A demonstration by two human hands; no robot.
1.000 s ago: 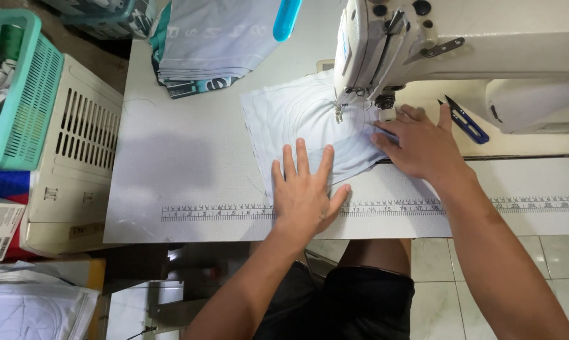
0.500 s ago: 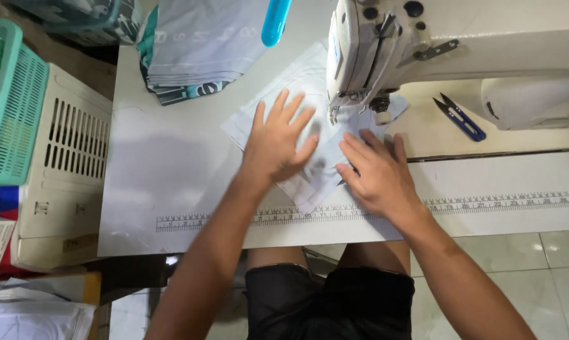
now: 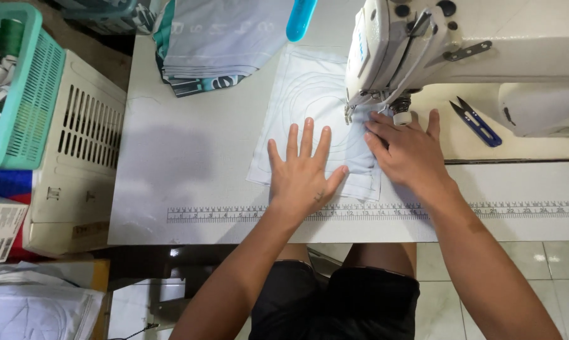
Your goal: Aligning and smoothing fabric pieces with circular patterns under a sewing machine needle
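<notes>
A pale blue-white fabric piece (image 3: 309, 94) with curved stitch lines lies flat on the white table (image 3: 190, 170), running under the head of the white sewing machine (image 3: 461, 44). My left hand (image 3: 303, 173) presses flat on the cloth's near edge, fingers spread. My right hand (image 3: 407, 151) lies flat on the cloth just in front of the presser foot (image 3: 399, 113), fingertips close to the needle. Neither hand holds anything.
A stack of folded grey and teal cloth (image 3: 215, 44) sits at the table's far left. Blue thread snips (image 3: 476, 123) lie right of the machine. A ruler strip (image 3: 385, 211) runs along the near edge. Teal (image 3: 26, 107) and cream (image 3: 77, 164) baskets stand at left.
The cloth has been turned and laid flat under the machine. My left hand has slid back to the cloth's near edge, and my right hand has moved up to the presser foot.
</notes>
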